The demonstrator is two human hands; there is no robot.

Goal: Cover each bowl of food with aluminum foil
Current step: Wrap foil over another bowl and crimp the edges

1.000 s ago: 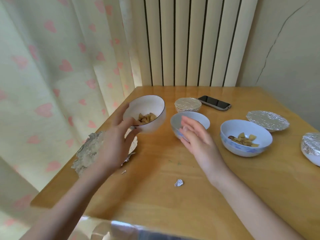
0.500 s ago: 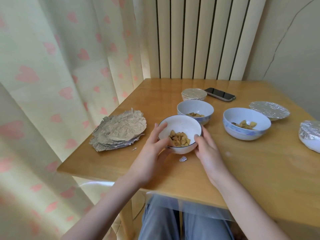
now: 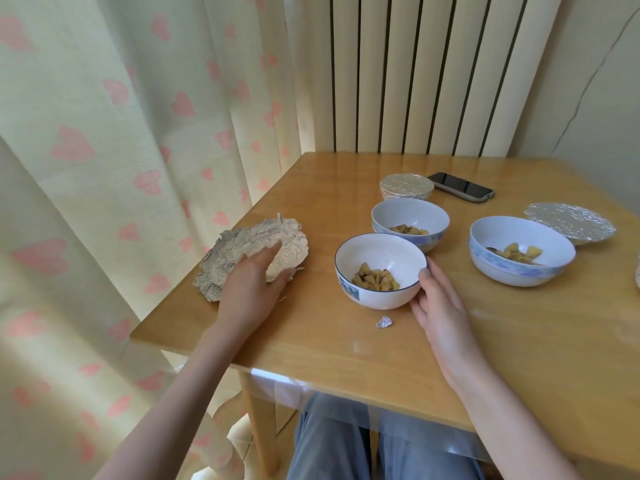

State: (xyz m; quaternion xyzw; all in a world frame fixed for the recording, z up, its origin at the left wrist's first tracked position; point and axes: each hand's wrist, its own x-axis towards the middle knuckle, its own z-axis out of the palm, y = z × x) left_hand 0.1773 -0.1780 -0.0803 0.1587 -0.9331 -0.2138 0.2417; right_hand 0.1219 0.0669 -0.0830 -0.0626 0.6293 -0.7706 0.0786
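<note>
Resting on my table, the foil stack lies under my left hand, fingers straight, gripping nothing. My right hand touches the near bowl, fingers relaxed; 2 more bowls sit uncovered beyond.

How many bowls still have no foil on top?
3. The white bowl nearest the person, beside the right hand; a blue bowl just behind it; a wider blue bowl to the right. More might sit beyond the picture's right edge.
</note>
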